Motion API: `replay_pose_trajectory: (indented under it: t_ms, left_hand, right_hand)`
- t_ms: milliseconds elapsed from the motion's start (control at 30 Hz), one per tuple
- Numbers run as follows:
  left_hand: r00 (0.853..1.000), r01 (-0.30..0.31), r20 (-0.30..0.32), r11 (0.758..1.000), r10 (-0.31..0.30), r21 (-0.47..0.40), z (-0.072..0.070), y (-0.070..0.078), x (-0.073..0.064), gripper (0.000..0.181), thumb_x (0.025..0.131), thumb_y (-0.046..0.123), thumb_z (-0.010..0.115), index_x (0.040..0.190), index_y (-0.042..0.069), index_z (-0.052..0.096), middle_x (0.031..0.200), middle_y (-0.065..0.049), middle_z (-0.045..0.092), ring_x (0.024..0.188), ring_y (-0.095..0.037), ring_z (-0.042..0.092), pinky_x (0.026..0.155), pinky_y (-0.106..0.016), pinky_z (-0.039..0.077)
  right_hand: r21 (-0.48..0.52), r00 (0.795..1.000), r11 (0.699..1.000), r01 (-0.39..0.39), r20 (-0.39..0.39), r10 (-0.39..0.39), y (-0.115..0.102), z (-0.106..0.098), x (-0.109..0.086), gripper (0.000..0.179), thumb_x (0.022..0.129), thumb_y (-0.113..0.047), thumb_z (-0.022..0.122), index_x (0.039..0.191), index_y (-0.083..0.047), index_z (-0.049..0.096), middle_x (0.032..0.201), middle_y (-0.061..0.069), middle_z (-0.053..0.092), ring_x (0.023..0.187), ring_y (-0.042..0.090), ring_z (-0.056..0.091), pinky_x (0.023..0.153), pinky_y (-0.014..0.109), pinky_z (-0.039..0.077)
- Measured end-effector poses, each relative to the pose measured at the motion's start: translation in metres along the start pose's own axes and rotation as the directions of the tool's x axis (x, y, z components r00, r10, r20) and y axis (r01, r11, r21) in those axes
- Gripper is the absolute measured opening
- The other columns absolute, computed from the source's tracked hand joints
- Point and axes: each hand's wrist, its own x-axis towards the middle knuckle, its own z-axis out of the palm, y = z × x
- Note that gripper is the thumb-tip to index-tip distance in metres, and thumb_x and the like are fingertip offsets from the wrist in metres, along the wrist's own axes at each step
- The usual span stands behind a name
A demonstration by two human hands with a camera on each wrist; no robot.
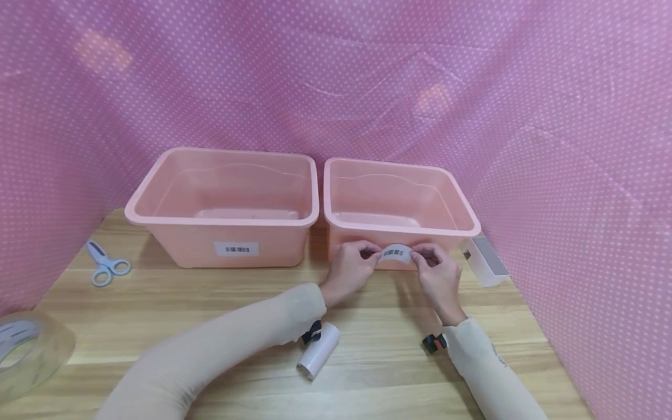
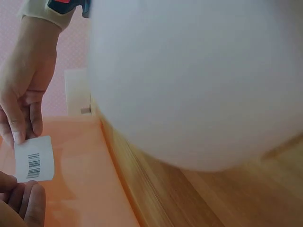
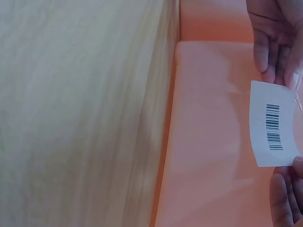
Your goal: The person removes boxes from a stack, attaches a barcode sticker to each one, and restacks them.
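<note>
A white barcode label (image 1: 396,254) is held between both hands, bowed upward, in front of the right pink bin (image 1: 399,229). My left hand (image 1: 350,269) pinches its left end between thumb and fingers. At the other end, my right hand (image 1: 440,281) pinches it the same way. In the right wrist view the label (image 3: 271,124) stands close to the bin's front wall (image 3: 208,127), its printed side outward. On the left, a second pink bin (image 1: 226,220) carries a similar barcode label (image 1: 236,249) on its front.
A white roll (image 1: 319,351) lies by the left wrist. Blue scissors (image 1: 107,264) lie at the left, with a large roll of clear tape (image 1: 52,356) nearer the front. A white box with a grey top (image 1: 485,262) stands right of the bins. Pink dotted cloth (image 1: 336,76) surrounds the wooden table (image 1: 383,379).
</note>
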Motion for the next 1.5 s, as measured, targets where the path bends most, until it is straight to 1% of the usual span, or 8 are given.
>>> replay_pose_trajectory:
  t_ms: [133,367,567,667,833,967,1233,1500]
  left_hand:
    - [1.000,-0.002,-0.010,1.000,0.003,0.027,0.0022,-0.0003,0.0005,0.009,0.091,0.014,0.074,0.096,0.011,0.079,0.090,-0.002,0.080,0.078,-0.008,0.070,0.068,-0.020,0.055]
    - [1.000,0.014,0.006,1.000,-0.014,0.021,0.0036,-0.0019,0.0019,0.011,0.092,0.016,0.073,0.100,0.012,0.079,0.094,-0.002,0.080,0.080,-0.007,0.070,0.068,-0.020,0.055]
    - [1.000,-0.006,0.014,0.999,0.005,0.045,0.0048,-0.0013,0.0028,0.015,0.090,0.014,0.074,0.104,0.010,0.079,0.093,-0.002,0.080,0.081,-0.008,0.070,0.070,-0.019,0.056]
    - [1.000,-0.016,0.014,0.999,0.016,0.039,0.0047,-0.0007,0.0020,0.017,0.089,0.011,0.074,0.104,0.007,0.079,0.092,-0.003,0.080,0.081,-0.010,0.071,0.070,-0.020,0.058]
    - [1.000,-0.010,0.017,0.999,0.009,0.036,0.0033,0.0000,-0.0002,0.020,0.088,0.010,0.074,0.107,0.007,0.078,0.096,-0.005,0.080,0.084,-0.011,0.072,0.074,-0.023,0.060]
    - [1.000,-0.001,0.022,0.999,0.000,0.043,0.0022,0.0002,-0.0010,0.023,0.088,0.011,0.074,0.110,0.008,0.078,0.100,-0.006,0.080,0.088,-0.012,0.073,0.079,-0.026,0.061]
    - [0.999,0.012,0.031,0.999,-0.013,0.043,0.0000,0.0000,-0.0023,0.027,0.088,0.010,0.074,0.115,0.007,0.076,0.107,-0.008,0.079,0.095,-0.016,0.074,0.086,-0.030,0.062]
    - [0.998,0.041,0.049,0.999,-0.042,0.026,-0.0024,0.0011,-0.0039,0.029,0.089,0.011,0.074,0.118,0.008,0.074,0.113,-0.007,0.078,0.099,-0.016,0.074,0.089,-0.030,0.061]
  right_hand:
    - [-0.015,1.000,1.000,0.001,0.002,-0.001,0.0030,-0.0007,0.0011,0.006,0.087,-0.003,0.076,0.092,-0.004,0.074,0.089,0.014,0.078,0.069,-0.007,0.064,0.064,0.007,0.055]
    - [-0.023,1.000,1.000,0.010,-0.012,-0.010,0.0043,-0.0016,0.0013,0.005,0.087,-0.004,0.076,0.092,-0.004,0.074,0.088,0.014,0.078,0.069,-0.008,0.065,0.063,0.007,0.054]
    - [-0.048,1.000,0.999,0.002,-0.017,-0.003,0.0045,-0.0007,0.0015,0.005,0.087,-0.004,0.076,0.092,-0.005,0.075,0.088,0.013,0.079,0.068,-0.008,0.064,0.062,0.007,0.054]
    - [-0.058,1.000,0.998,0.000,-0.014,0.000,0.0042,-0.0005,0.0017,0.005,0.088,-0.004,0.075,0.092,-0.005,0.076,0.088,0.012,0.079,0.068,-0.006,0.064,0.061,0.007,0.054]
    - [-0.067,1.000,0.998,0.004,-0.009,-0.005,0.0031,-0.0011,0.0015,0.005,0.089,-0.005,0.075,0.093,-0.005,0.077,0.089,0.012,0.079,0.068,-0.004,0.065,0.061,0.007,0.054]
    - [-0.074,1.000,0.997,-0.005,-0.010,0.004,0.0030,-0.0020,0.0017,0.006,0.089,-0.005,0.074,0.094,-0.006,0.077,0.090,0.012,0.079,0.069,-0.006,0.065,0.063,0.007,0.054]
    - [-0.035,0.998,0.998,-0.054,-0.025,0.053,0.0020,-0.0013,0.0017,0.008,0.090,-0.006,0.073,0.096,-0.004,0.078,0.091,0.015,0.079,0.066,-0.007,0.065,0.063,0.007,0.055]
    - [0.016,0.999,1.000,-0.009,-0.046,0.010,0.0050,0.0005,0.0010,0.008,0.090,-0.002,0.071,0.095,-0.002,0.078,0.091,0.018,0.079,0.065,-0.006,0.067,0.061,0.010,0.057]
